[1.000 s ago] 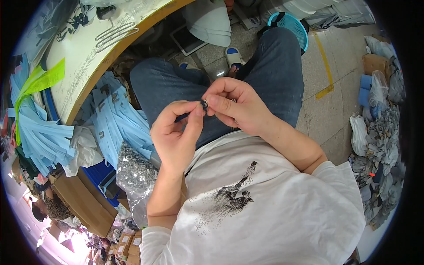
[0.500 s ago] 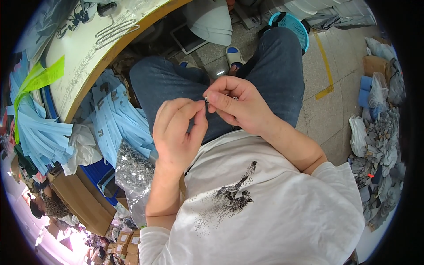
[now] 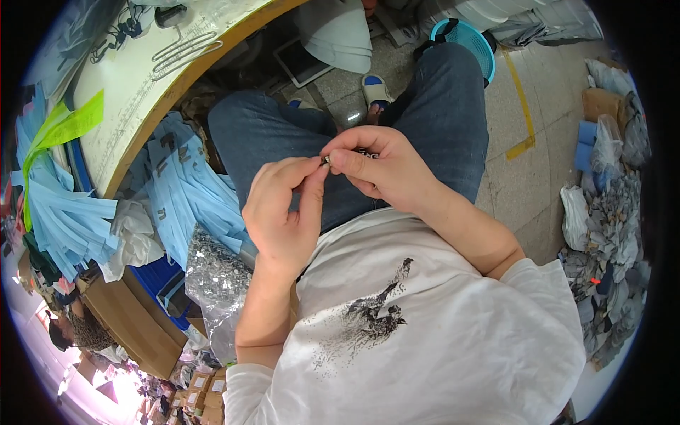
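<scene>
Above my lap, my two hands meet at the fingertips. My left hand (image 3: pixel 283 205) pinches one end of a tiny dark and silver metal piece (image 3: pixel 325 161) between thumb and forefinger. From the other side my right hand (image 3: pixel 379 166) grips it with thumb and forefinger. More small shiny metal pieces (image 3: pixel 367 154) peek out between the curled fingers of my right hand; most are hidden, and their exact kind is too small to tell. Beside my left forearm a clear plastic bag (image 3: pixel 216 283) holds many small silvery pieces.
On my left stands a curved white table (image 3: pixel 131 88) with a bent wire rack (image 3: pixel 188 53) on it. Light blue strips (image 3: pixel 191 188) hang below its edge, near a cardboard box (image 3: pixel 131 319). A turquoise basket (image 3: pixel 471 46) is beyond my knee; grey fabric scraps (image 3: pixel 613 234) pile at right.
Both hands have shifted slightly left, and the fingertips have drawn closer around the small metal piece. More of the pieces inside my right hand now show.
</scene>
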Demonstrator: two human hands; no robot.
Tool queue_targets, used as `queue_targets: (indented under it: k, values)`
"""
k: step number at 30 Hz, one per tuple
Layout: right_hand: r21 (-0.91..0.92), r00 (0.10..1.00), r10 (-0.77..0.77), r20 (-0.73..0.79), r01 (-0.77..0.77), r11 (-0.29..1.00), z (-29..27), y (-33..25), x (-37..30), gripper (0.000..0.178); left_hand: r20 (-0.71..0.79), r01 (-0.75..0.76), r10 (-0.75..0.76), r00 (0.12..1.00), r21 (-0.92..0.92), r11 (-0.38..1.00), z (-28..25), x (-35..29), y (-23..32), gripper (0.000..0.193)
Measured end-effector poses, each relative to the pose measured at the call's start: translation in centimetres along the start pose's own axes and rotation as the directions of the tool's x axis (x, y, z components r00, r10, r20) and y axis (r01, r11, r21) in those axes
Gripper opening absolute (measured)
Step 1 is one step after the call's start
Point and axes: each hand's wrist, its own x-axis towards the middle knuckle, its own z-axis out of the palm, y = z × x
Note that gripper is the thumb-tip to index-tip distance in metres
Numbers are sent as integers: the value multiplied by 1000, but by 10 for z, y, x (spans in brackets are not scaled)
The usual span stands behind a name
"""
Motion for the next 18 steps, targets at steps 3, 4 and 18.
queue_targets:
  k: [3,4,18]
  values:
    - [66,999,34,-10,-34,997,1,2,1,21,4,32,-32,999,3,999,0,0,0,15]
    - [67,999,34,-13,-34,997,0,2,1,21,31,35,-35,999,3,999,0,0,-1,13]
    - [-205,998,-52,41,59,977,4,17,3,23,73,168,-168,983,5,986,-1,-17,-5,19]
